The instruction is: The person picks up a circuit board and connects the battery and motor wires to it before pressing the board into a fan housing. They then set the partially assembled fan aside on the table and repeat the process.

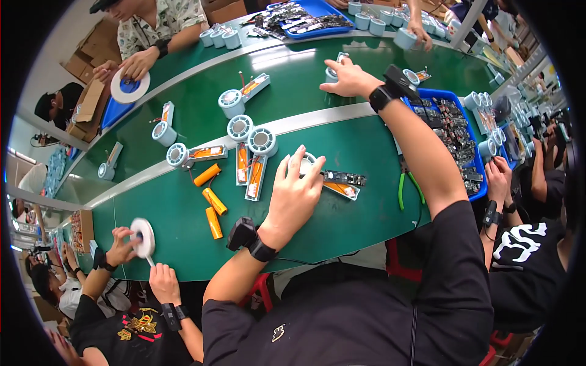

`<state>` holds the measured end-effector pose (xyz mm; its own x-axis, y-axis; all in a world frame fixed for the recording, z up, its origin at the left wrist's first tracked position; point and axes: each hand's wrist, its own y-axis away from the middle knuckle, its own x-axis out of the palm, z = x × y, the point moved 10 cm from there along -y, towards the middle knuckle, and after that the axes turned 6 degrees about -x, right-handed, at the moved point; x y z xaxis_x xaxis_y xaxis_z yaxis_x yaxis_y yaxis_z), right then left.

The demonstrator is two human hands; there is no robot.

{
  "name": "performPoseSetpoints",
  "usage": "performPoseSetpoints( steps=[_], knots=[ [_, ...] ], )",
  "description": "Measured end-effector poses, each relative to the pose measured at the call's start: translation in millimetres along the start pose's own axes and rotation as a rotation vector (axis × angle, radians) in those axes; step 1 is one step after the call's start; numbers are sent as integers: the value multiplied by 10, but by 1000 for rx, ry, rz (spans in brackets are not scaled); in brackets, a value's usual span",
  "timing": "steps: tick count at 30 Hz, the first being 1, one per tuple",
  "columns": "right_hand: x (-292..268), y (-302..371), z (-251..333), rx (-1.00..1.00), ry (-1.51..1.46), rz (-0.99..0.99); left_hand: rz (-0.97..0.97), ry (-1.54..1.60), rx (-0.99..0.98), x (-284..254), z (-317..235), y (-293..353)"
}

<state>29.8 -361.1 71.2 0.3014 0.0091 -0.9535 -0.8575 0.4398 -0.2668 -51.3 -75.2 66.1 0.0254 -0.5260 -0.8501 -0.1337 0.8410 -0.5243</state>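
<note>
My left hand (pixel 295 194) is on the near green table, its thumb and fingers around the round head of a pale-blue handheld fan housing (pixel 307 162). A black circuit board (pixel 345 177) lies over that housing's handle, with an orange battery in it. Stretched across to the far green belt, my right hand (pixel 353 80) has its fingers spread next to another pale-blue fan housing (pixel 331 74). That housing is partly hidden by the hand. Left of my left hand lie two fan housings with their round heads together, one a fan housing (pixel 262 141), and several orange batteries (pixel 213 200).
A blue tray of circuit boards (pixel 470 131) and green-handled pliers (pixel 403 189) are to my right. More fan housings (pixel 232 104) stand along the belt. A co-worker at the lower left handles a white tape roll (pixel 143 238); another across the belt holds a tape roll (pixel 130 88).
</note>
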Motion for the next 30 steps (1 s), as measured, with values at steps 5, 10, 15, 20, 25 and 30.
performPoseSetpoints(
  steps=[5,10,15,20,25,30],
  knots=[
    [133,26,218,-277,-197,158,-133,133,16,-62,101,106],
    [-273,912,658,-374,-134,372,-139,148,-6,-113,141,129],
    [-508,1366,382,-390,206,389,-113,167,-44,-66,124,37],
    [-619,572,1063,-605,-102,179,-126,183,-47,-82,151,85],
    [251,-344,1894,-669,-162,85,-138,225,-27,-70,132,78],
    [472,-485,1988,-701,-9,200,-135,245,-36,-52,171,102]
  ],
)
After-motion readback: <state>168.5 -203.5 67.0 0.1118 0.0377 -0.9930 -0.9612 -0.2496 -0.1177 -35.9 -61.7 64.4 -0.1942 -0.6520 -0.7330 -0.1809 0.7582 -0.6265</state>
